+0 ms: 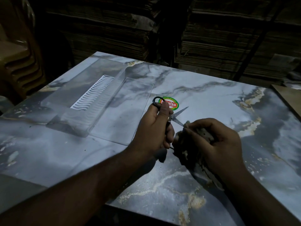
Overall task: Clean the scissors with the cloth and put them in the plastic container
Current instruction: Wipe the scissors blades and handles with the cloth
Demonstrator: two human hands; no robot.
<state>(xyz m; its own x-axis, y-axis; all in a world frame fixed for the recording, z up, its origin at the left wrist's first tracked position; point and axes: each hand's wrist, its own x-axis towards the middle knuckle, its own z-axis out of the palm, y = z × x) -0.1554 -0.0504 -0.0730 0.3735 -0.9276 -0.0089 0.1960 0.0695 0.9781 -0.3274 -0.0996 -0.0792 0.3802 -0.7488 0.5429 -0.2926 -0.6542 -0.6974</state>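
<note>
My left hand [154,128] grips the black handles of a small pair of scissors [176,115] above the marble-patterned table [211,98]. The blades are spread apart. One points up and right; the other runs into a dirty grey cloth [187,149]. My right hand [216,144] holds that bunched cloth and pinches it around the lower blade's tip. The clear plastic container [81,101], with a white ribbed insert inside, lies on the table to the left of my hands.
A clear flat lid [130,111] lies beside the container, between it and my hands. A round green and red sticker [173,104] is on the table behind the scissors. Stacks of cardboard [228,38] rise behind the table. A brown board [286,98] sits at the right edge.
</note>
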